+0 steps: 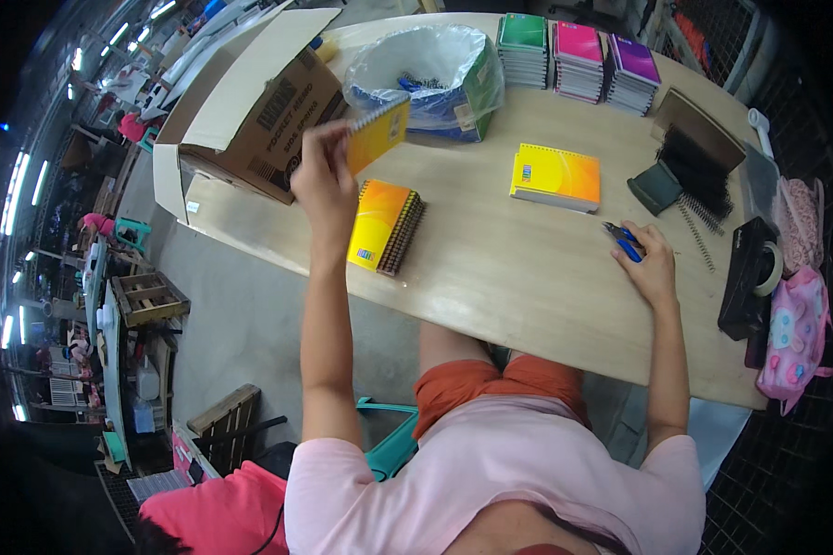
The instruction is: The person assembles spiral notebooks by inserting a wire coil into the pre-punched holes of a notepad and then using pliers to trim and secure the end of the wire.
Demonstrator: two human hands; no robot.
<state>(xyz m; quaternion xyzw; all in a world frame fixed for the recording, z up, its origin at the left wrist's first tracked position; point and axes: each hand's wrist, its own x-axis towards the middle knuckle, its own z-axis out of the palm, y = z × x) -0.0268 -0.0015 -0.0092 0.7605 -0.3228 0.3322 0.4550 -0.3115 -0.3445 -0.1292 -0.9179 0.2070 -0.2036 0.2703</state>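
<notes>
My left hand is raised over the table's left part, fingers closed on a yellow spiral notebook held up at a tilt. Just below it lies a stack of yellow-orange notebooks with dark coils along the right side. My right hand rests on the table at the right, wrapped round small blue-handled cutting pliers whose jaws point up and left. Farther in, between the hands, sits another yellow stack with punched holes along its far edge; I see no coil in it.
A brown carton stands at the left, beside a plastic-lined box. Green, pink and purple notebook stacks line the back. Loose wire coils, a tape dispenser and a pink pouch lie at the right.
</notes>
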